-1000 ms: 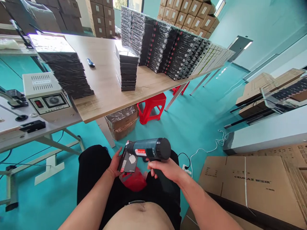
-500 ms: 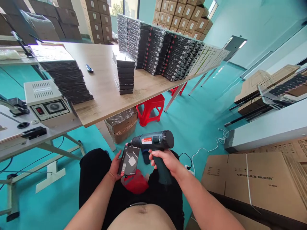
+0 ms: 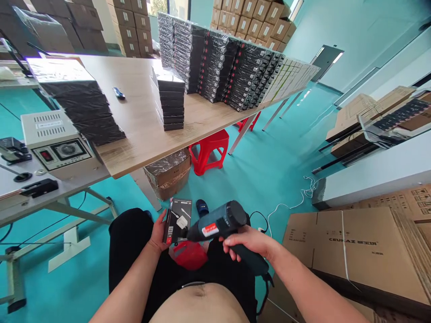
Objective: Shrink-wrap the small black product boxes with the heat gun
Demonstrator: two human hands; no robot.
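My left hand grips a small black retail box by its left side, with a white charger and cable printed on its face. In my right hand is a dark heat gun with a red and white label, held by its handle. The gun's nozzle points left, close to the lower right corner of the box; whether it touches cannot be made out. Both are over my lap, above the red seat between my legs.
A wooden table ahead carries a short stack of black boxes, another stack at left and tall wrapped rows. A red stool stands below. Cartons lie at right, a control machine at left.
The heat gun's nozzle has swung down from the box's top edge to its lower right corner. The box has moved slightly left and up, its printed face now turned more toward me.
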